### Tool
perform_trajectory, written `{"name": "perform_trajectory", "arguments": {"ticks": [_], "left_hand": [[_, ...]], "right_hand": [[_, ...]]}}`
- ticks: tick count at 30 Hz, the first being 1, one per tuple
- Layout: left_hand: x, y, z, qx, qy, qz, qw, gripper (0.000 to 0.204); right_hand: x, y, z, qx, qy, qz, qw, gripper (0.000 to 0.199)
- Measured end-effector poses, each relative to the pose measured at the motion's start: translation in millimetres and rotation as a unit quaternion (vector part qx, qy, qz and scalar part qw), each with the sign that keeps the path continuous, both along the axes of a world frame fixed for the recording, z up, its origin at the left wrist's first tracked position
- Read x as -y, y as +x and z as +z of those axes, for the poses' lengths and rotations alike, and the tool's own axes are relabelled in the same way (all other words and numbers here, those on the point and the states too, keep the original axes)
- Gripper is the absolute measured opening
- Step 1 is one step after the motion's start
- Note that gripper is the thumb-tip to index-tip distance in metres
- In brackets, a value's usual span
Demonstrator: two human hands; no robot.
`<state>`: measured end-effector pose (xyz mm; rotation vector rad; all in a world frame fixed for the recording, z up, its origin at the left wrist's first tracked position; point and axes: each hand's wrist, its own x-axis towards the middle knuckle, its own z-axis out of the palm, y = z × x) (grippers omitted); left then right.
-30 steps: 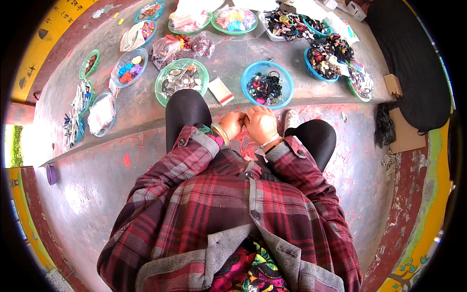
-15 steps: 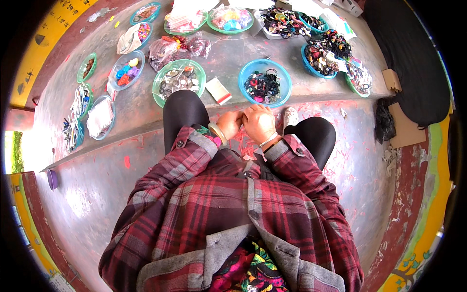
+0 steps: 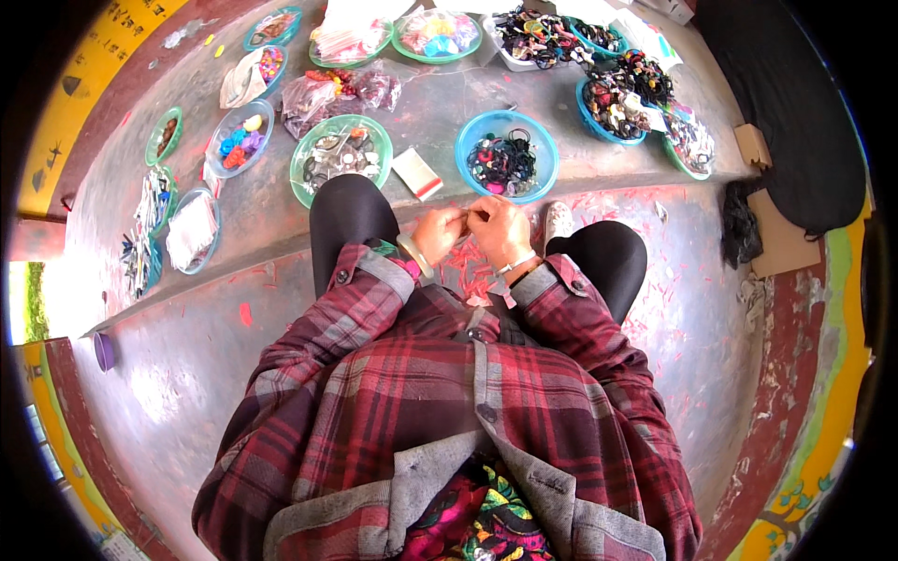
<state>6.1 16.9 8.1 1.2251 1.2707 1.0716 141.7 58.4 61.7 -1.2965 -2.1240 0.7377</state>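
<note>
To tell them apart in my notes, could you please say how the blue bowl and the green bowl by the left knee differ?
The blue bowl holds mostly dark loops; the green bowl holds mixed pale and dark pieces. The left knee hides part of the green bowl's near edge; the blue bowl shows almost whole. Both are round and stand on the grey ledge.

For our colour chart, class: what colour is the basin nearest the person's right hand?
The basin is blue, best seen in the head view.
</note>
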Motion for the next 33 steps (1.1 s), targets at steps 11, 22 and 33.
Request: {"name": "perform_trajectory", "arguments": {"ticks": [11, 22, 33], "left_hand": [[-3, -6, -7, -0.033, 0.003, -0.006, 0.999, 0.02], [1, 0, 17, -0.234, 0.047, -0.049, 0.97, 0.022], [0, -1, 5, -0.049, 0.019, -0.011, 0.999, 0.025]], "right_hand": [[-15, 7, -7, -0.1, -0.185, 0.04, 0.977, 0.016], [-4, 4, 5, 0.096, 0.134, 0.098, 0.981, 0.009], [-5, 1, -1, -0.028, -0.018, 0.008, 0.999, 0.013]]}}
